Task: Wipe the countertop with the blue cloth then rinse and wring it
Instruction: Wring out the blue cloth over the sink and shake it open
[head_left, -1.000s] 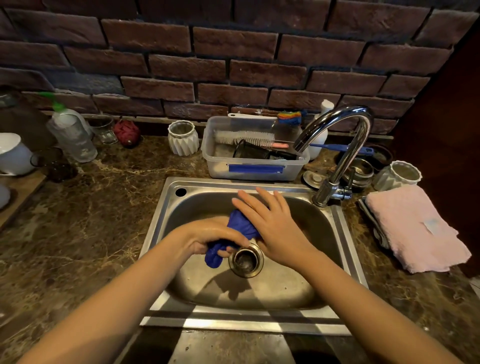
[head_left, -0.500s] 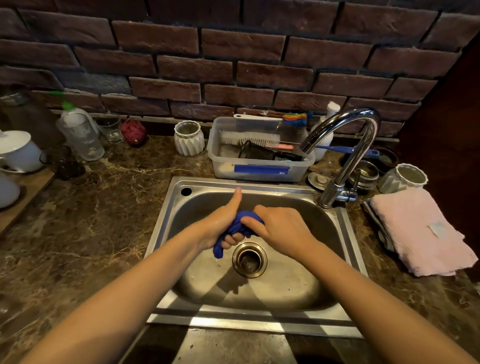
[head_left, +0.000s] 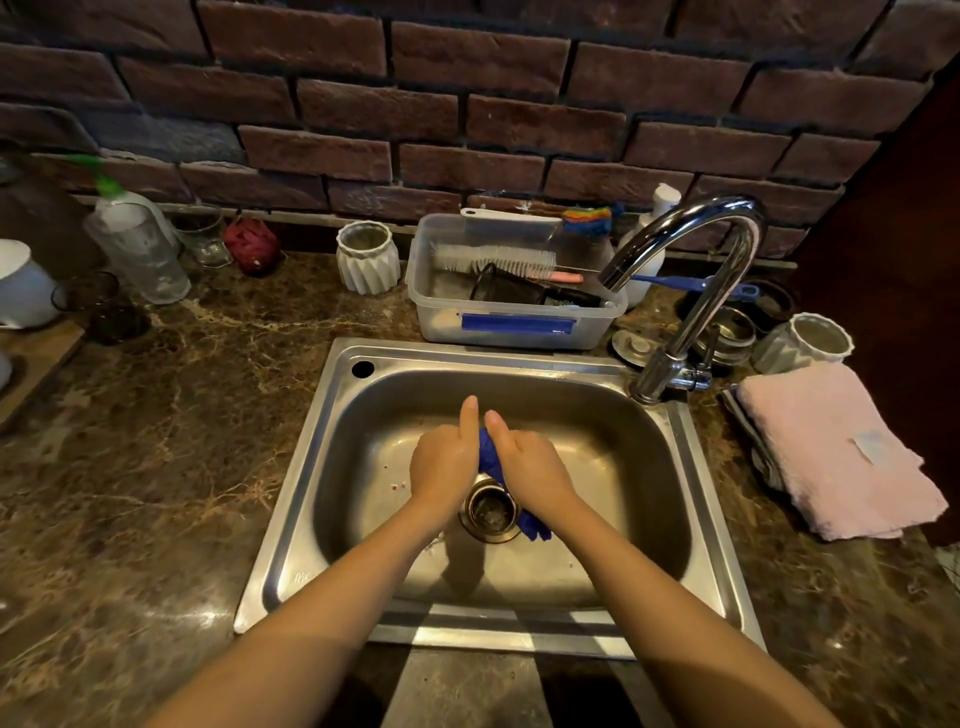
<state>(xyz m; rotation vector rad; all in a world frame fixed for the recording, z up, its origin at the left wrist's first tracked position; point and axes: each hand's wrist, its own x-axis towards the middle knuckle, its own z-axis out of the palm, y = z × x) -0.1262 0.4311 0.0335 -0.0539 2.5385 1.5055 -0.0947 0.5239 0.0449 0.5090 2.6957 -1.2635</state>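
Your left hand and right hand have turned upright, thumbs side by side, fingers clamped round the twisted blue cloth above the drain.

Sink sits centre in the countertop, drain in the middle of its basin. Over the basin, left hand and right hand are side by side, gripping the cloth between them — its tail hangs just right of the drain. Faucet stands at the right rear corner. Behind the rear rim is a plastic container with a bottle brush in it. A ribbed jar is just left of that, a spray bottle further left by the wall. Right of the sink — a folded towel.
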